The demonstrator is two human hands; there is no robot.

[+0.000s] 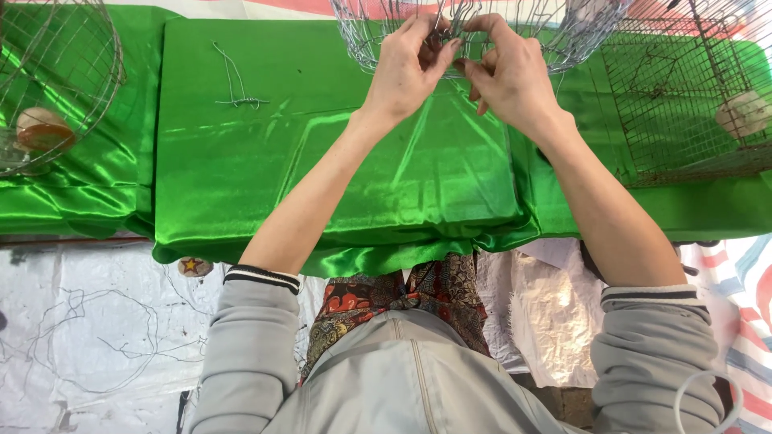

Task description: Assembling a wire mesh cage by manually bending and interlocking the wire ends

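- Head view: the left hand [406,68] and the right hand [508,74] are meeting at the far edge of the green satin cloth [338,161], both working at the lower rim of a round wire basket [563,36].
- The wire basket is sitting at the far edge of the cloth and is being cut off by the top of the picture, so only its lower curve is showing.
- The left hand's fingers are curling together over the basket's rim wire, thumb pressing toward the fingertips; the wire itself is disappearing behind the fingers, so the exact pinch is hard to make out.
- The right hand's fingers are also bending closed on the same stretch of rim, just beside the left hand; whatever lies inside the fingers is staying hidden.
- A short piece of bent wire [235,84] is lying on the cloth toward its far left corner, well apart from both hands.
- A square-mesh wire cage [683,96] is standing at the right edge, partly cropped, with a pale rounded object [744,112] inside it that is too blurred to identify.
- Another round wire cage [56,72] is sitting at the left edge, cut off at the corner, with a brownish rounded thing [42,128] inside it.
- Grey sleeves [249,337] are covering both forearms near the bottom edge.
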